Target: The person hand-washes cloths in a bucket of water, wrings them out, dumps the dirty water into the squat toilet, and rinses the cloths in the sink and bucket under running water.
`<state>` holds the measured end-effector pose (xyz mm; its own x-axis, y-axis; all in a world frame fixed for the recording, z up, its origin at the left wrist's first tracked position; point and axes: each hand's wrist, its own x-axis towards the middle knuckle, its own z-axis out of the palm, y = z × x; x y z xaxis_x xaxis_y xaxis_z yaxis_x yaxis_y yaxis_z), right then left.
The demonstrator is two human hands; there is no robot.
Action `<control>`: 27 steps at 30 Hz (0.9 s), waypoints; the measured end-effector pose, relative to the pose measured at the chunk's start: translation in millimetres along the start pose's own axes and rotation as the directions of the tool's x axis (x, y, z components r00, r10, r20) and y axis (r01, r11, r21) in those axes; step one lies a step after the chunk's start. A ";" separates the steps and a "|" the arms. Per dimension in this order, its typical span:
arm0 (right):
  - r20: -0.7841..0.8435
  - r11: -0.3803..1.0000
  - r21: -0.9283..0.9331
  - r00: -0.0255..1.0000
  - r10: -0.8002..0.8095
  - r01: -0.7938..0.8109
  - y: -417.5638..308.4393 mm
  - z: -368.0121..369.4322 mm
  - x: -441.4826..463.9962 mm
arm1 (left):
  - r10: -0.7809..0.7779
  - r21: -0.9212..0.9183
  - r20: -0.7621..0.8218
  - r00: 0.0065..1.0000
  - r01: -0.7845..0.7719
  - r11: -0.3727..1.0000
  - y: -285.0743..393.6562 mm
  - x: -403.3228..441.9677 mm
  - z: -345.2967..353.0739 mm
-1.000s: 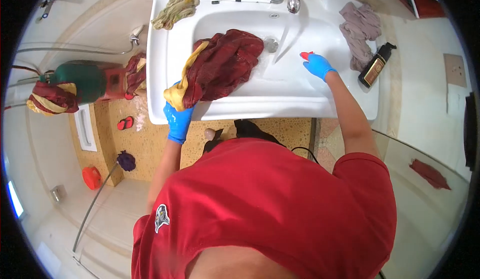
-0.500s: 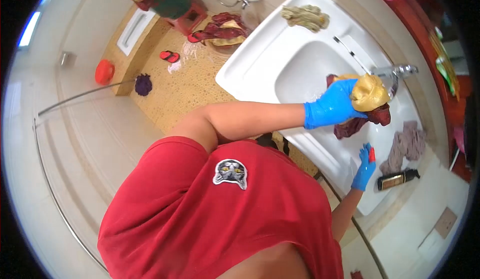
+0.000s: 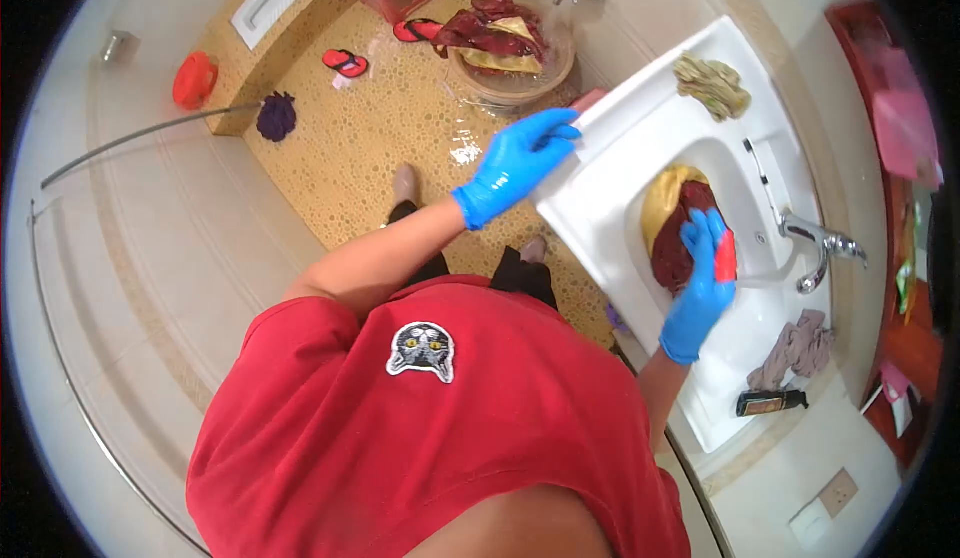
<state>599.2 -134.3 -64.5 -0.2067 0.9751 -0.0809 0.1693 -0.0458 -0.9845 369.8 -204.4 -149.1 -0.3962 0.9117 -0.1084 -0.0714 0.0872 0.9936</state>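
My left hand [image 3: 518,166], in a blue glove, is beside the left edge of the white sink [image 3: 610,163]. Its fingers are stretched out and hold nothing. A wet maroon-and-yellow cloth [image 3: 668,223] lies bunched in the sink bowl. Over the cloth's right side is my gloved right hand [image 3: 703,283], closed around a small bright red, bar-like item [image 3: 726,256]. The hand covers part of both. To the right, a chrome faucet [image 3: 825,243] stands at the bowl. A thin black-and-white handled tool [image 3: 760,170] lies on the rim.
A greenish rag [image 3: 712,86], a mauve rag [image 3: 795,353] and a black bottle [image 3: 770,403] lie on the sink top. On the pebbled floor stands a tub [image 3: 562,73] with maroon-and-yellow cloth. Red slippers [image 3: 345,63] and a purple mop head [image 3: 277,116] lie farther left.
My left hand has let go of the bunched cloth and moved left, out of the sink. The cloth now lies in the bowl. My right hand has moved over it, still with the red item.
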 end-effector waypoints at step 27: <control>0.597 0.307 -0.776 0.798 0.076 0.551 303.8 467.6 268.2 | -0.656 -0.207 -0.266 0.707 0.622 0.755 -205.3 -22.2 -399.4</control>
<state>144.5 11.7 -458.0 -0.7278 0.6454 -0.2321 0.6857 0.6918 -0.2263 27.6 -403.0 -362.9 -0.4765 0.4805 -0.7363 -0.4900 0.5502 0.6761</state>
